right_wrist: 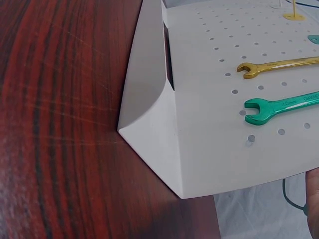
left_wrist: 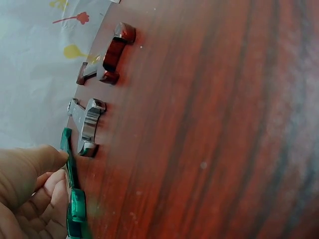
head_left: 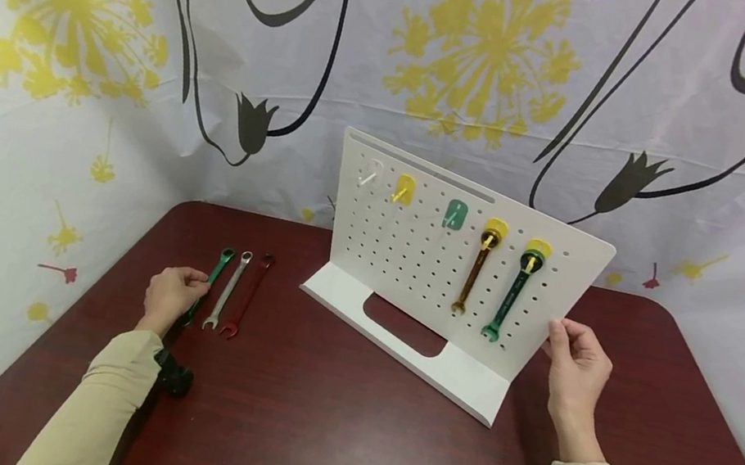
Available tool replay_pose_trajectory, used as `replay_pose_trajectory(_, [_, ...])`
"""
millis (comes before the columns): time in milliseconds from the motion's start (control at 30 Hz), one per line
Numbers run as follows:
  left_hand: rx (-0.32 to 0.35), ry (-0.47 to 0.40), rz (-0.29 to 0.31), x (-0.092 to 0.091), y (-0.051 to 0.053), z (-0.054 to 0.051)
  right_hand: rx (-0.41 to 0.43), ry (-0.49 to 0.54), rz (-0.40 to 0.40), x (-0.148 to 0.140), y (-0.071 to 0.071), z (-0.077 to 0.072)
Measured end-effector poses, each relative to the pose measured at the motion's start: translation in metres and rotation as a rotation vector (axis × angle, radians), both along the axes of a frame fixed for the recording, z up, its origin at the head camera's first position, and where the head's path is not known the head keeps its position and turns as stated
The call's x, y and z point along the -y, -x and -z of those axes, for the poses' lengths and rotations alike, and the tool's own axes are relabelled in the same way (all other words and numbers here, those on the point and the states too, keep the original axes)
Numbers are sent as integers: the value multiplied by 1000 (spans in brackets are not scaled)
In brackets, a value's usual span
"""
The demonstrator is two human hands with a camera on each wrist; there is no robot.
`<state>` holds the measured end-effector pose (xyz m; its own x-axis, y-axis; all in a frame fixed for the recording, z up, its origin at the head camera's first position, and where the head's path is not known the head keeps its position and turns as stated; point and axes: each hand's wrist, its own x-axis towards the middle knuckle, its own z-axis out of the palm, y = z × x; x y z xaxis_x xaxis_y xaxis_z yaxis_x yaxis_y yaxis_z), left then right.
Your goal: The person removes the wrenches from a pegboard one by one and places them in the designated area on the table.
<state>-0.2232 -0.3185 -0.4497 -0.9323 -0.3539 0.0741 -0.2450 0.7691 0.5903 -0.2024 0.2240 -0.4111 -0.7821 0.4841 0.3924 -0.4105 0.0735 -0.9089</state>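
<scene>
The left hand (head_left: 170,297) is pinching a green combination wrench (head_left: 217,270) on the left side of the dark red-brown table (head_left: 335,442). Its thumb and fingertips are clamping on the shaft, the ring end pointing to the far side and the open end to the near side; whether the wrench is lifting off the wood, I cannot tell. Just to its right, a silver combination wrench (head_left: 227,292) is lying nearly parallel, and right of that a red combination wrench (head_left: 248,298) is lying the same way, all apart from one another.

The right hand (head_left: 580,373) is gripping the right edge of a white pegboard stand (head_left: 403,230), its thumb and fingers closing on the panel; the far fingers are partly hiding behind it. The stand is sitting at an angle across the far middle and right of the table. Along its upper part, a white hook (head_left: 372,174), a yellow hook (head_left: 404,188) and a green hook (head_left: 454,215) are standing bare. Farther right, a gold combination wrench (head_left: 474,275) and a dark green combination wrench (head_left: 509,296) are hanging by their ring ends from yellow hooks, open ends pointing down. Beyond the table, a flower-patterned cloth (head_left: 344,53) is hanging.
</scene>
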Motion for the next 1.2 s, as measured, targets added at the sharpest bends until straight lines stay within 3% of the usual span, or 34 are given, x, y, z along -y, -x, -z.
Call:
replay_pose_trajectory(467, [34,9,-7,1,-2,-2,7,12,-16,0,0,1])
replay_pose_trajectory(700, [-54,26,-21,-7,-4,-5,24,-27,-8,-1,1,0])
replay_pose_trajectory(800, [-130,28,3,-20,-2,-8,22,-39,-3,-1,1,0])
replay_pose_trajectory(1000, [-283,-34,138,-62,1,-19,36,-42,13,-2,1,0])
replay_pose_trajectory(1200, [-341,-133,237,-103,2,-27,29,-39,15,-1,0,1])
